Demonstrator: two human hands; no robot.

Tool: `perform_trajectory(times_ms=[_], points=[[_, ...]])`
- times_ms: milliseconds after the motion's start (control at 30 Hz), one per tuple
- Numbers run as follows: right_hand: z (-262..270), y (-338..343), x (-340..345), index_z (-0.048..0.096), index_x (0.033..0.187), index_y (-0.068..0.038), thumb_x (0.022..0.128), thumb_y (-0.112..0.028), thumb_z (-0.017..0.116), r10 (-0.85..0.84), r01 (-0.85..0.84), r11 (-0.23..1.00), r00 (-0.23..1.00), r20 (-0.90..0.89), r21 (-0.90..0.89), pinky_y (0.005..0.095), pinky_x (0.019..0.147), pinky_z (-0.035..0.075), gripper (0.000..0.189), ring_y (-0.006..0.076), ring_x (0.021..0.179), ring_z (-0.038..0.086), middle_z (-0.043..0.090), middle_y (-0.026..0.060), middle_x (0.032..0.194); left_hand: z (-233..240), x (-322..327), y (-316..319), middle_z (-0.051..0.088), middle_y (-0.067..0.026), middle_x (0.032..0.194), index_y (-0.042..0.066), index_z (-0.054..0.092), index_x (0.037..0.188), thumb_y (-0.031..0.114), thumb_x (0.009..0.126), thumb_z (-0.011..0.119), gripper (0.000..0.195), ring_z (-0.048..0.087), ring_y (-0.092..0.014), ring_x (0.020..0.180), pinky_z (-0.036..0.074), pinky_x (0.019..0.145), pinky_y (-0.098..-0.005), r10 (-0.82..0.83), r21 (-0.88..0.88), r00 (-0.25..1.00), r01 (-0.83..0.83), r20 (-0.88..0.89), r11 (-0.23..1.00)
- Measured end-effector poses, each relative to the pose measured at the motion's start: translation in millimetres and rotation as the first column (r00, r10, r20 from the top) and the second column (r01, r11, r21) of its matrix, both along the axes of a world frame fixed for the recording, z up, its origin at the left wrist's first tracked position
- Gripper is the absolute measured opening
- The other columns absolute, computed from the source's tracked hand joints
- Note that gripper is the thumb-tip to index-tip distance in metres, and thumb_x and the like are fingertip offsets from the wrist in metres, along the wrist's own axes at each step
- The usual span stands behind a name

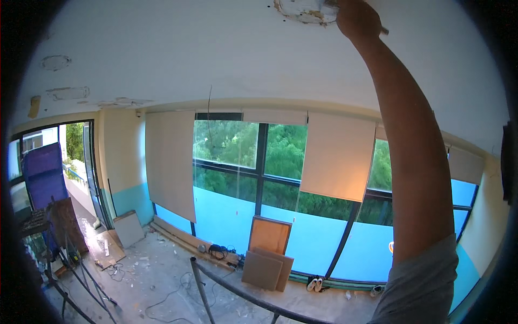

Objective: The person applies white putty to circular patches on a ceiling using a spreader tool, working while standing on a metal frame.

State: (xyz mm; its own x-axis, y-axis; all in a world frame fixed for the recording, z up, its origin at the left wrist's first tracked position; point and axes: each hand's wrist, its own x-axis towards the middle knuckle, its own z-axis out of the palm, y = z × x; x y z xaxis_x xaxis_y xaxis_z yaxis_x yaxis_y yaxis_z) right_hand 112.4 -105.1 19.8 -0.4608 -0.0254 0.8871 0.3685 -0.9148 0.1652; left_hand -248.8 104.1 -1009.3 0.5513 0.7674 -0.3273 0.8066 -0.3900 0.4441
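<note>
My right hand (358, 20) is raised to the white ceiling (226, 52), its fist closed around a hand tool. Past the wrist sticks the brownish handle end (385, 30) of this tool; its other end, perhaps a scraper blade, is largely hidden by the fist and the picture's top edge. Beside the fist lies a rough, roundish ceiling patch (301, 11) with ragged, brown-stained edges and whitish filler. Small dark holes dot the ceiling near it. My left hand is out of view.
A dark metal rail (243, 292) stands below me. Boards (263, 269) lean against the windows near shoes (315, 284). Cables (166, 303) and debris litter the floor. At left are metal stands (81, 271) and a purple panel (45, 176) by the doorway. A wire (209, 109) hangs from the ceiling.
</note>
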Motion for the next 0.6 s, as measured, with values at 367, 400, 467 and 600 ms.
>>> perform_trajectory(times_ms=[367,400,467,600], points=[[6.2,2.5,41.8,0.066,0.094,-0.011,0.081,-0.021,0.054,0.023,-0.025,0.999,0.994,-0.102,-0.019,0.0431,0.073,0.053,0.021,0.0293,0.086,0.064,0.066,0.0133,0.091,-9.0,-19.5,5.2,0.058,-0.0154,0.116,0.01,0.064,0.107,0.044,0.084,0.047,0.044,0.052,-0.032,0.111,0.041,0.095,-0.041,-0.038,0.02,0.996,0.04,-0.077,0.999],[3.6,0.6,49.7,0.067,0.089,-0.007,0.081,-0.021,0.053,0.18,-0.179,0.984,0.984,-0.02,0.012,0.0435,0.07,0.055,0.021,0.0284,0.081,0.066,0.067,0.0137,0.088,-5.4,-22.5,3.0,0.059,-0.0156,0.115,0.01,0.064,0.105,0.044,0.084,0.047,0.044,0.053,-0.032,0.11,0.042,0.094,-0.0411,-0.027,0.055,0.997,0.031,-0.074,0.998],[6.5,-3.0,59.7,0.066,0.097,-0.011,0.081,-0.023,0.054,0.153,-0.152,0.988,0.984,-0.091,0.015,0.0422,0.073,0.053,0.022,0.0289,0.086,0.064,0.066,0.0116,0.093,1.2,-25.9,-0.4,0.06,-0.016,0.112,0.009,0.066,0.101,0.043,0.083,0.048,0.042,0.055,-0.032,0.107,0.043,0.092,-0.0414,-0.011,0.126,0.998,0.019,-0.062,0.992],[-2.0,-8.8,55.8,0.064,0.103,-0.015,0.082,-0.027,0.055,0.149,-0.147,0.989,0.984,-0.096,0.024,0.0411,0.076,0.051,0.026,0.0295,0.091,0.062,0.065,0.0097,0.098,5.2,-32.9,-12.9,0.064,-0.0148,0.098,0.01,0.068,0.09,0.038,0.083,0.047,0.035,0.059,-0.031,0.095,0.047,0.082,-0.043,0.062,0.082,0.998,-0.059,-0.032,0.995]])
